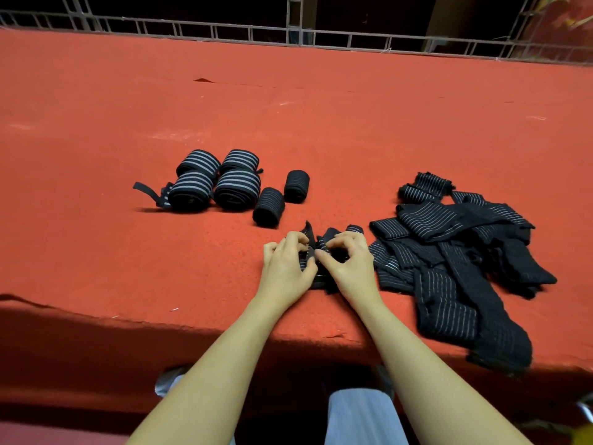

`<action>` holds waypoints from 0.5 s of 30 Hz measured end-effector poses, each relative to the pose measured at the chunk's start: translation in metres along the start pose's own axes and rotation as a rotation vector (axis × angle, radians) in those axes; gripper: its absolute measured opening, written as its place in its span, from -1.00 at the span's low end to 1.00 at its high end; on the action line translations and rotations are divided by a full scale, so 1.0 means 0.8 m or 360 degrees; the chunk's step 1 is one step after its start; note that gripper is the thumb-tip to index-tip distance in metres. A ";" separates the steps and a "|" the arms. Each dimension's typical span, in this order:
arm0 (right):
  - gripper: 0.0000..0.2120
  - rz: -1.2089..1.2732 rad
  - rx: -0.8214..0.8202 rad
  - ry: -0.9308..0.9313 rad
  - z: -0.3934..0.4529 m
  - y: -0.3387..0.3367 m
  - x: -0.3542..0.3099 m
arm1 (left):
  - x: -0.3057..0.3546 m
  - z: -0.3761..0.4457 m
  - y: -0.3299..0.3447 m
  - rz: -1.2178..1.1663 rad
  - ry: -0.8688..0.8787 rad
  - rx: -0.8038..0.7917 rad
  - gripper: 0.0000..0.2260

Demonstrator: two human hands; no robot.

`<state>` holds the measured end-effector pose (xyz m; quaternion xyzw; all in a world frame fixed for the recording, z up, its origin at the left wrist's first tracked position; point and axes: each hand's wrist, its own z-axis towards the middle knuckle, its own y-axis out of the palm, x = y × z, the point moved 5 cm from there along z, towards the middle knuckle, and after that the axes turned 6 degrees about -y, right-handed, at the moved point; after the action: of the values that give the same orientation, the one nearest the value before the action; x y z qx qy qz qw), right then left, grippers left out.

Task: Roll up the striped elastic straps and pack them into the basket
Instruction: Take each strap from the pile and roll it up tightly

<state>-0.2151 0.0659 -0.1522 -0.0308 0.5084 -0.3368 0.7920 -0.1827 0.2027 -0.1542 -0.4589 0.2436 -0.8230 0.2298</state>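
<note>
Markings: no legible brand, label or writing on any item.
Left hand [286, 268]: fingers [300, 238] curled, pinching the strap in work [322, 244] on its left side.
Right hand [348, 263]: fingers [337, 241] curled, pinching the same strap on its right side.
Strap in work: black with thin pale stripes, partly bunched between both hands, resting on the table [96, 155] near its front edge.
Finished rolls [215, 181]: four wide-striped, two dark rolls [282, 197] just beside them, behind the hands.
Loose straps [455, 258]: unrolled heap right of the hands, one end overhanging the table edge.
</note>
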 end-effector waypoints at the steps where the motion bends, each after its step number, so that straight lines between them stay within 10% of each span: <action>1: -0.87 -0.0097 -0.0011 0.0010 0.000 0.002 0.000 | -0.003 0.001 -0.001 0.0026 -0.0031 0.0043 -0.76; 12: -0.59 -0.0517 0.0007 -0.0215 -0.004 0.008 -0.012 | -0.008 -0.001 -0.026 -0.0257 -0.0418 0.0279 -0.89; 15: -0.79 -0.0578 0.0008 -0.0336 -0.004 0.010 -0.016 | -0.003 0.001 -0.020 -0.0283 -0.0256 0.0176 -0.84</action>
<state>-0.2175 0.0802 -0.1467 -0.1550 0.4079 -0.4702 0.7672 -0.1838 0.2165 -0.1453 -0.5296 0.1370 -0.8129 0.1998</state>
